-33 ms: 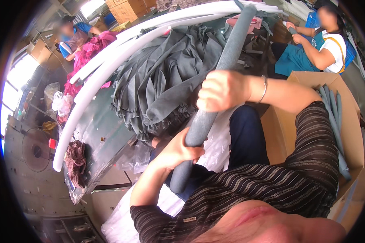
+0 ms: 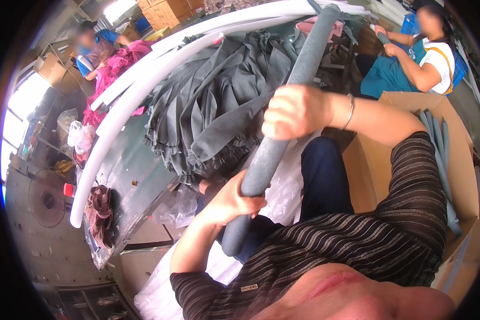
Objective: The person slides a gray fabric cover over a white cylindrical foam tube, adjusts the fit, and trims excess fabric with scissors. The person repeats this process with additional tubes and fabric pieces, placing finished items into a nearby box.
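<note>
A long tube covered in grey fabric (image 2: 314,50) slants from my lap up across the table edge. My left hand (image 2: 232,200) is wrapped round its lower part, close to the near end. Further up, my right hand (image 2: 296,113) closes over the same tube in a fist, slightly blurred. Just left of the tube, a large heap of grey fabric pieces (image 2: 218,90) with ruffled edges lies on the dark green table (image 2: 133,176).
White foam tubes (image 2: 128,106) arch along the table's far side. At my right stands an open cardboard box (image 2: 376,165) holding several grey tubes (image 2: 437,144). One person (image 2: 98,50) handles pink fabric at far left; another person (image 2: 410,61) grips a grey tube at far right.
My right hand has shifted slightly upward, while my left hand keeps its hold near the tube's lower end. The tube stays at almost the same slant.
</note>
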`<state>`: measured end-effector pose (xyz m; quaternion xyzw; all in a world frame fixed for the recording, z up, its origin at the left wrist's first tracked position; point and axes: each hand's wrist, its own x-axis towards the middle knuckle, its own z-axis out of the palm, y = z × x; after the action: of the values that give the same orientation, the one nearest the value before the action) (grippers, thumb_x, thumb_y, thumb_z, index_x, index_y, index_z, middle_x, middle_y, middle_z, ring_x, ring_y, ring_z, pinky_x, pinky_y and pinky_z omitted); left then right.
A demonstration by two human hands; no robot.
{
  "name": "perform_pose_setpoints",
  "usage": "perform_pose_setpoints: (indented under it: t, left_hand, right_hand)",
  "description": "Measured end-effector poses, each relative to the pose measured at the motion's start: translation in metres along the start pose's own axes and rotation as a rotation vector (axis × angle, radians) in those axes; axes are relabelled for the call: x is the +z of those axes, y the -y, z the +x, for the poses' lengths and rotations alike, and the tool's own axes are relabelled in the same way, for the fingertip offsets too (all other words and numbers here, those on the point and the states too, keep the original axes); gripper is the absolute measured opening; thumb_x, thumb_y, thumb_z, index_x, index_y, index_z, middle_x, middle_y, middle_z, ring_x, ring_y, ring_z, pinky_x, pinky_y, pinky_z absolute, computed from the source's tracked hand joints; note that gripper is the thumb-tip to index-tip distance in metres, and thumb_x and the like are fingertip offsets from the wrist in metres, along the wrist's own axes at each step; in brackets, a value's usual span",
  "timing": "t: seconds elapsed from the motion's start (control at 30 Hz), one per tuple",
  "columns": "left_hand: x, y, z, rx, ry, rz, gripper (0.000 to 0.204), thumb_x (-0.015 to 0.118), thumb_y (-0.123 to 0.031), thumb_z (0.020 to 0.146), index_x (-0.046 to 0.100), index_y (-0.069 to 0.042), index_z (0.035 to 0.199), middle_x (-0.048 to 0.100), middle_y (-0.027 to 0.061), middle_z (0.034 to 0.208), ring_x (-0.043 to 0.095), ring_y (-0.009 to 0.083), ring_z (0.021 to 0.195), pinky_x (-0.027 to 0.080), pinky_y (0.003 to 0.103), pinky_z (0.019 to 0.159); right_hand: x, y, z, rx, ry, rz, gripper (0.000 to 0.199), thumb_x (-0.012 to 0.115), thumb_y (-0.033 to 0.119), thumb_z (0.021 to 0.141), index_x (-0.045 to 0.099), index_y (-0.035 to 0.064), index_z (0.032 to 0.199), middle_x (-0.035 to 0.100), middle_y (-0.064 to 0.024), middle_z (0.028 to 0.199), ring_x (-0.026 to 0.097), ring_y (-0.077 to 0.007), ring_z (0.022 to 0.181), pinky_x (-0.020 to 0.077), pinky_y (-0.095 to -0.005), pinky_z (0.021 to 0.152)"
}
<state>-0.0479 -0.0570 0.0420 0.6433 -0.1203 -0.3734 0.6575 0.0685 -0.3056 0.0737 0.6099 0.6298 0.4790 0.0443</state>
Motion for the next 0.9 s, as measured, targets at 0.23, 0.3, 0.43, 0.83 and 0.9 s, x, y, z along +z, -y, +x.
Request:
perform_pose_setpoints:
  t: [0.23, 0.3, 0.43, 0.83, 0.9]
  left_hand:
    - [-0.015, 0.036, -0.055, -0.134, -0.004, 0.024, 0.049, 0.072, -0.004, 0.061, 0.051, 0.002, 0.106, 0.056, 0.0077, 0.067, 0.055, 0.0156, 0.053, 0.044, 0.027, 0.049]
    - [-0.018, 0.045, -0.071, -0.131, 0.004, 0.064, 0.05, 0.073, -0.004, 0.061, 0.052, 0.001, 0.106, 0.057, 0.0077, 0.067, 0.055, 0.0153, 0.053, 0.044, 0.027, 0.049]
    - [-0.025, 0.055, -0.092, -0.179, 0.005, 0.079, 0.053, 0.078, -0.006, 0.06, 0.053, 0.0, 0.106, 0.059, 0.0057, 0.072, 0.056, 0.0132, 0.059, 0.046, 0.027, 0.053]
    - [-0.001, 0.039, -0.023, -0.113, 0.066, -0.216, 0.051, 0.077, -0.015, 0.065, 0.052, 0.003, 0.105, 0.056, 0.0081, 0.07, 0.057, 0.0174, 0.055, 0.048, 0.028, 0.053]
    - [0.014, 0.027, -0.003, -0.079, 0.181, -0.307, 0.051, 0.078, -0.018, 0.065, 0.052, 0.004, 0.103, 0.057, 0.0094, 0.07, 0.057, 0.0179, 0.054, 0.047, 0.028, 0.053]
  right_hand:
    - [-0.048, -0.053, -0.084, 0.125, 0.243, -0.168, 0.015, 0.062, 0.016, 0.074, 0.058, 0.0102, 0.087, 0.061, -0.0037, 0.081, 0.063, -0.0192, 0.074, 0.0508, -0.0312, 0.064]
    - [-0.058, -0.062, -0.107, 0.217, 0.241, -0.145, 0.015, 0.066, 0.012, 0.069, 0.057, 0.0082, 0.081, 0.061, -0.0057, 0.079, 0.063, -0.0239, 0.074, 0.0533, -0.036, 0.069]
    - [-0.091, -0.066, -0.13, 0.346, 0.313, -0.174, 0.015, 0.064, 0.014, 0.069, 0.058, 0.0087, 0.082, 0.06, -0.0054, 0.079, 0.062, -0.0231, 0.075, 0.05, -0.0342, 0.071]
    - [-0.033, 0.017, -0.011, 0.072, 0.058, 0.077, 0.024, 0.061, 0.017, 0.08, 0.051, 0.0169, 0.103, 0.06, -0.0042, 0.092, 0.061, -0.0221, 0.087, 0.0499, -0.0454, 0.092]
    - [-0.013, 0.067, 0.031, -0.048, 0.002, 0.111, 0.021, 0.059, 0.021, 0.081, 0.051, 0.014, 0.1, 0.054, 0.0001, 0.081, 0.059, -0.0169, 0.076, 0.0523, -0.0361, 0.078]
